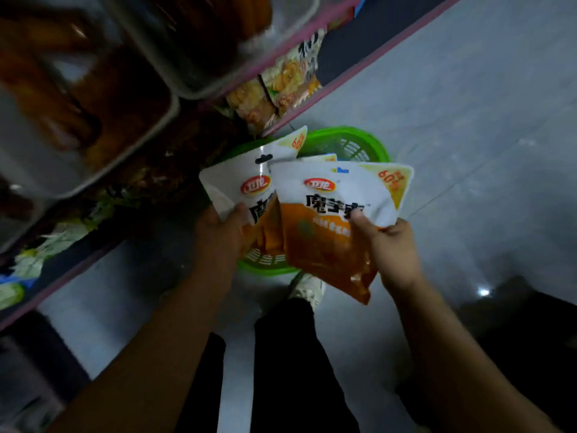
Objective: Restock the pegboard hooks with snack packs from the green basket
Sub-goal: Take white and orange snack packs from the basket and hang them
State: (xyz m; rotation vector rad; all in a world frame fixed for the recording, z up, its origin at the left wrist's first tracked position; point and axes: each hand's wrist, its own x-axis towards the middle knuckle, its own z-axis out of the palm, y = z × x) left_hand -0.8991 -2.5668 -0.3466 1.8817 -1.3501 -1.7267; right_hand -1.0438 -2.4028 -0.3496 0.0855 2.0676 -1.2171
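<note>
Head view, left grip [223, 228] pinching rear snack pack [246, 179], right grip [392, 245] pinching front snack pack [327, 220]

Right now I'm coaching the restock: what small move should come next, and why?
Probably lift the right hand's front pack toward a hook, hang hole first. Both hands already hold packs above the green basket; the left hand grips the pack behind. No hook shows here.

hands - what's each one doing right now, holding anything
Left hand: grips a white-and-orange snack pack by its lower edge.
Right hand: pinches a second matching pack, thumb on its front.
</note>
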